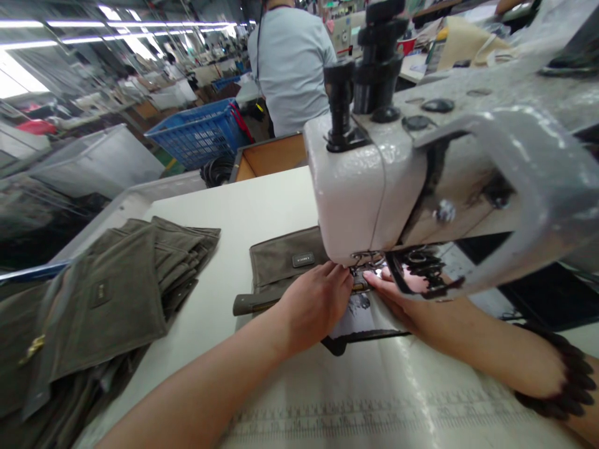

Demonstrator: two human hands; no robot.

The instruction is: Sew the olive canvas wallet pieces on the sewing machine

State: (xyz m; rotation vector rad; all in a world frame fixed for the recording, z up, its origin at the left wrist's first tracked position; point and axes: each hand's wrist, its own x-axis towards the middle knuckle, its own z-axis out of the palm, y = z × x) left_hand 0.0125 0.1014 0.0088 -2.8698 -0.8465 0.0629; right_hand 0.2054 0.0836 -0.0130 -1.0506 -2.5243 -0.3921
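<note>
Under the white sewing machine (360,193) lies an olive fabric panel (274,262) with a small dark label (303,259). A rolled strip with a zipper (255,304) runs along its near side. My left hand (322,296) is closed on the panel's edge close to the needle area, fingers bent and pressed down. On the other side of the presser foot, my right hand (397,302) reaches in with fingers stretched out, touching the work; the machine head partly covers it. Below the hands, a pale printed lining (353,321) with a black edge lies on the table.
At left lies a pile of olive fabric pieces (116,299) with zippers. A printed ruler (346,419) crosses the table's near side. Beyond the table are a blue crate (196,131), a wooden box (271,156) and a person in a light shirt (292,68), back turned.
</note>
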